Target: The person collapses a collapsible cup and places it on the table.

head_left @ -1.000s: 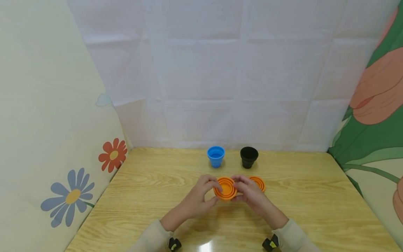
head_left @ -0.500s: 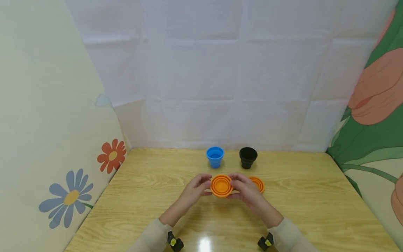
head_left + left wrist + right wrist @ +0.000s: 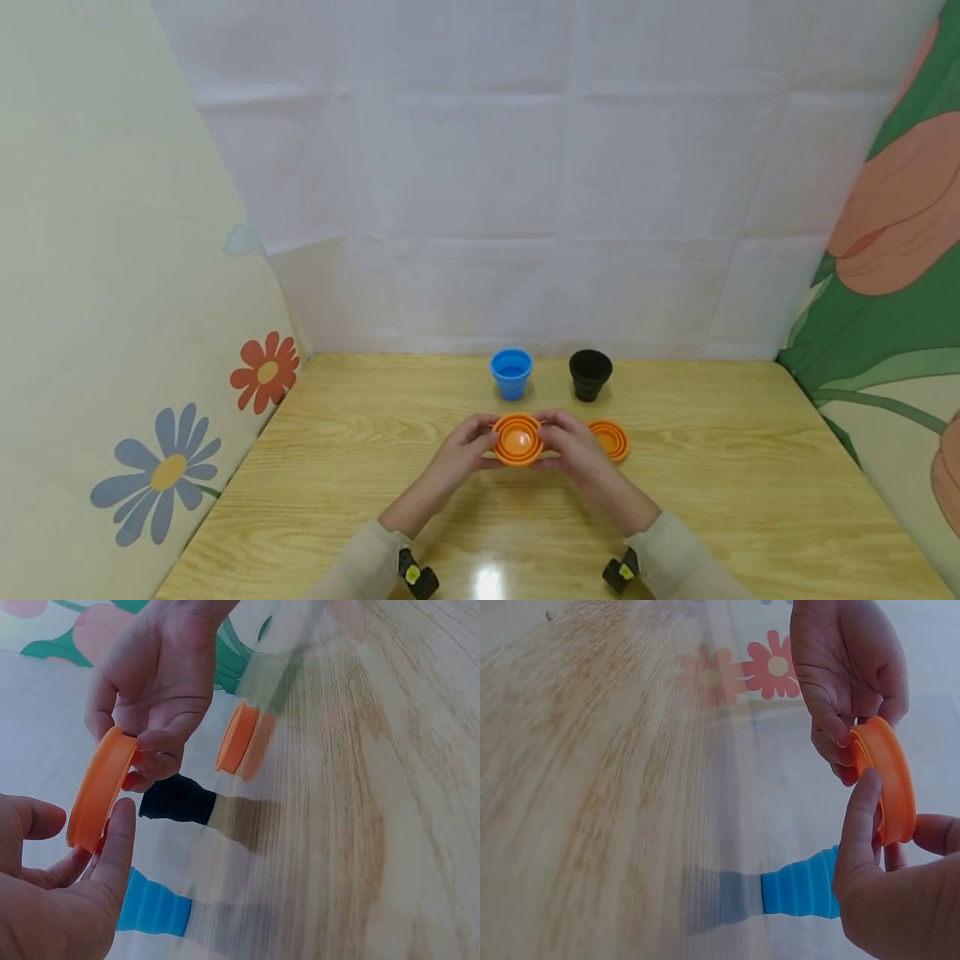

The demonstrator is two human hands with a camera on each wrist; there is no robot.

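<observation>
An orange collapsible cup [image 3: 517,440], folded flat into rings, is held up off the table between both hands, its inside tilted toward me. My left hand [image 3: 459,454] pinches its left rim, thumb on the near face and fingers behind. On the opposite rim, my right hand [image 3: 581,454] grips in the same way. The left wrist view shows the cup [image 3: 101,787] edge-on, thin and clear of the wood. Just right of my right hand, a second flattened orange cup [image 3: 610,440] lies on the table.
Behind the hands, a blue collapsible cup [image 3: 512,375] and a black one [image 3: 590,375] stand upright and extended on the wooden table [image 3: 360,433]. A white cloth [image 3: 465,208] hangs at the table's back edge, with flower-printed panels [image 3: 168,472] at the sides.
The orange cup has moved slightly left and up, the right hand moving along with it. Left fingers that reached over the cup's inside now hold its rim. Blue and black cups stay put.
</observation>
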